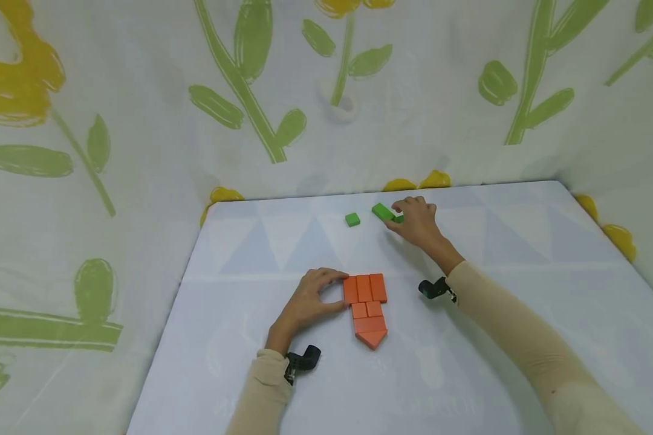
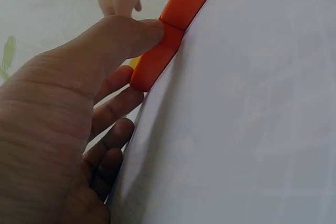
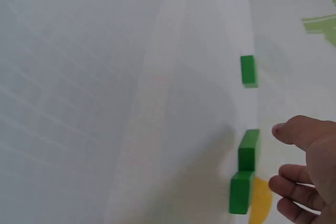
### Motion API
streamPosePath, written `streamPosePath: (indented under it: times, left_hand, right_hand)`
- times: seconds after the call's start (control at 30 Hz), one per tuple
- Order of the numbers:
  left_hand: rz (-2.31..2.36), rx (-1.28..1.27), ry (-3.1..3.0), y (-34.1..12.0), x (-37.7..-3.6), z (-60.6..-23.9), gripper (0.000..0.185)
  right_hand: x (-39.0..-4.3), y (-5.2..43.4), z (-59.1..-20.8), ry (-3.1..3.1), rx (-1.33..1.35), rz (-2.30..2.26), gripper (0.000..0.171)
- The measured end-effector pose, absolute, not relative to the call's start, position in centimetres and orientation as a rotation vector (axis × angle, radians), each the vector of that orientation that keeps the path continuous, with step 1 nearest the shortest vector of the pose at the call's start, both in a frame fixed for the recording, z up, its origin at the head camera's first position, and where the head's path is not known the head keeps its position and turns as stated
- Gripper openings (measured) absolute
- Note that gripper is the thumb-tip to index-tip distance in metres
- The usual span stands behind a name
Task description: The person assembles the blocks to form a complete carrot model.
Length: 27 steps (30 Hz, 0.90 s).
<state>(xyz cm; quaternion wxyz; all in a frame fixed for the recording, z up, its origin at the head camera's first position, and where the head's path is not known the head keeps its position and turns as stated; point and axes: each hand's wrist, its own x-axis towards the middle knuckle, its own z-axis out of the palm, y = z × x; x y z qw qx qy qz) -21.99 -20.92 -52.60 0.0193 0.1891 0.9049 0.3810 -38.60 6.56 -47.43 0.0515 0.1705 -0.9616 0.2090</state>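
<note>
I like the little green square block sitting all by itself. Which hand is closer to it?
Right. The right hand is at the other green blocks, just beside the small green block. The left hand is nearer the person, touching the orange blocks.

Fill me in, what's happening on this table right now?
A person is working with flat blocks on a white table. The left hand touches the left edge of an orange block arrangement shaped like a downward arrow. The right hand reaches to two green blocks near the far edge; its fingers look close, not gripping. A small green block lies apart.
</note>
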Motion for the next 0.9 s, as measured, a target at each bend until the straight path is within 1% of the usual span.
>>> streamPosePath:
  times: [0.17, 0.3, 0.43, 0.67, 0.9]
  left_hand:
    - [1.195, 0.588, 2.804, -20.7, -21.9, -52.9, 0.054]
    - [1.185, 0.595, 2.817, -20.8, -21.9, -53.0, 0.054]
    - [1.17, 0.605, 2.834, -21.0, -22.0, -52.8, 0.054]
    - [1.139, 0.578, 2.851, -21.1, -21.9, -52.4, 0.054]
    - [1.153, 0.586, 2.841, -20.9, -21.9, -52.4, 0.055]
  right_hand:
    - [-39.9, 6.1, -48.3, -2.991, 0.49, 0.544, 0.04]
    - [-40.3, 5.7, -48.8, -3.0, 0.471, 0.563, 0.036]
    - [-39.9, 5.4, -48.1, -2.934, 0.495, 0.644, 0.033]
    - [-37.4, 5.7, -46.7, -2.794, 0.634, 0.792, 0.027]
    - [-34.2, 5.5, -46.2, -2.768, 0.881, 0.816, 0.024]
